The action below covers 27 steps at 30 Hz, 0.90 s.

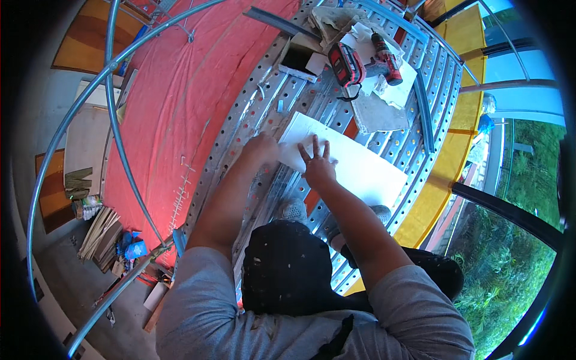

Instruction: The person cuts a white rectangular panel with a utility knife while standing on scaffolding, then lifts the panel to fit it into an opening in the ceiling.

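Observation:
A white rectangular board lies in front of me on the perforated metal planks. Spread across its top, my right hand is open with its fingers apart, pressing flat near the left part. Beside the board's left end, my left hand is closed in a fist and slightly smeared by motion. Whatever it grips is too blurred to make out. My knees and grey shoes are close to the board's near side.
Beyond the board are a cordless drill, a boxy red and black tool, an open carton and a grey metal channel. Scaffold tubes cross at left above red sheeting. A yellow band borders the planks at right.

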{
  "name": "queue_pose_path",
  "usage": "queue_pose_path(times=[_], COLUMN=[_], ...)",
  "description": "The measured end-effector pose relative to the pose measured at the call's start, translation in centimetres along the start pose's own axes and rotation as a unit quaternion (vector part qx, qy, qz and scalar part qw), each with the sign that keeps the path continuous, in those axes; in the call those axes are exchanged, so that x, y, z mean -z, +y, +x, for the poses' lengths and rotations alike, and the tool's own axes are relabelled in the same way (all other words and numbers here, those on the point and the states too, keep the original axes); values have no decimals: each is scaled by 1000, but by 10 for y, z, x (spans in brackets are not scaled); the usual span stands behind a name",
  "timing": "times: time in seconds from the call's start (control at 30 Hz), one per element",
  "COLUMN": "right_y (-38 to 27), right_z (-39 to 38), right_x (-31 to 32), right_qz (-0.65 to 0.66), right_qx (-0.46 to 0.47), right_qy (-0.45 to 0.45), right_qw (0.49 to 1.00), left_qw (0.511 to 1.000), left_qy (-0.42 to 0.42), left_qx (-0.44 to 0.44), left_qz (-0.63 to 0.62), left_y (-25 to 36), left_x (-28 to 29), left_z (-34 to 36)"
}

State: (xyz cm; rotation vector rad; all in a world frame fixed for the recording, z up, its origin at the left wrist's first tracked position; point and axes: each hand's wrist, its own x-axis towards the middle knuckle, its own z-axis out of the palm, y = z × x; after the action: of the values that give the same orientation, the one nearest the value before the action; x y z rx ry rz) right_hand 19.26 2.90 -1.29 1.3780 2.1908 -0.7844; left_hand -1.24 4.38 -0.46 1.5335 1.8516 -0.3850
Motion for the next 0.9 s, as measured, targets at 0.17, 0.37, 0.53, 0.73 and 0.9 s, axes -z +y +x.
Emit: queue_pose_path(times=[0.17,0.37,0.53,0.73,0.9], right_y=[14,-4,3,8,-8], right_z=[1,6,4,4,-1], right_x=[-3,3,-3,-3,17], right_qz=[-2,-20,-45,-42,-53], right_qx=[-22,2,-15,-22,0], right_qy=[-7,-19,-3,-1,-29], right_qw=[1000,1000,999,999,998], left_qw=[979,990,980,993,990], left_qy=[27,-53,85,62,-33], left_qx=[-199,-130,-160,25,133], left_qz=[-42,18,-83,-98,-25], left_y=[53,10,9,-30,-101], left_x=[62,9,43,43,-59], left_z=[-6,34,27,-32,-119])
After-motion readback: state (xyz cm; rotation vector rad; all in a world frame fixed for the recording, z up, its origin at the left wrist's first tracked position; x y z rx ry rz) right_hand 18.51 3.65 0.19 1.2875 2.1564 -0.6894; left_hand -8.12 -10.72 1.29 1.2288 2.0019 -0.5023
